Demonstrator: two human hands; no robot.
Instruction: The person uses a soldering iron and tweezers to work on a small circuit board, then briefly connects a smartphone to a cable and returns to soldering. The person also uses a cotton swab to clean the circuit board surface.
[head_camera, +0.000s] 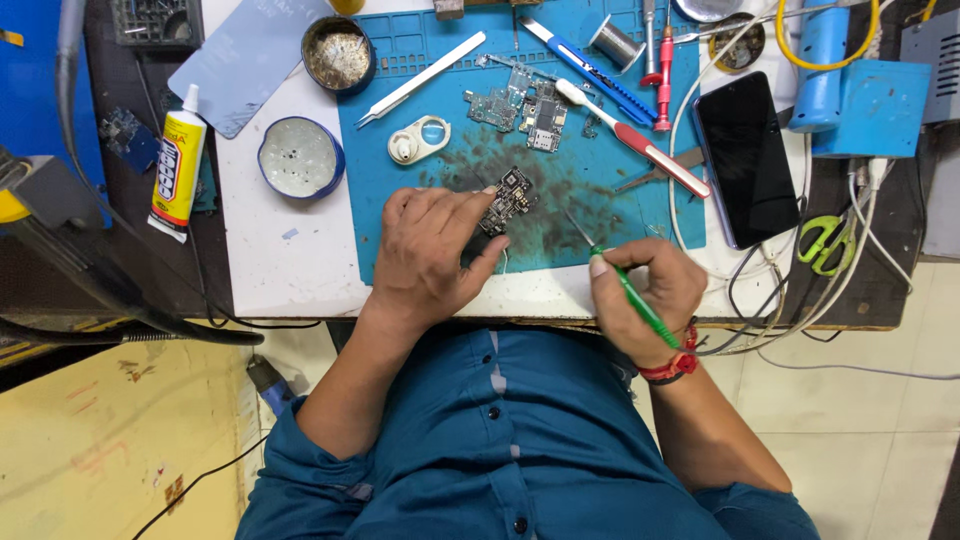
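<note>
The left hand rests on the blue mat near the front edge of the bench, its grip closed on a small dark circuit board: thumb below and fingertips on top pinch the board's near end, while the far end sticks out free over a sooty patch of the mat. The right hand sits just to the right, its grip clenched pen-fashion around a green-handled tool; the thin metal tip points up and left toward the board but stands a little apart from it. Farther back on the mat lie more boards, a toothbrush, white tweezers and a white ring-shaped part. A dark phone lies to the right, two round tins and a glue tube to the left.
</note>
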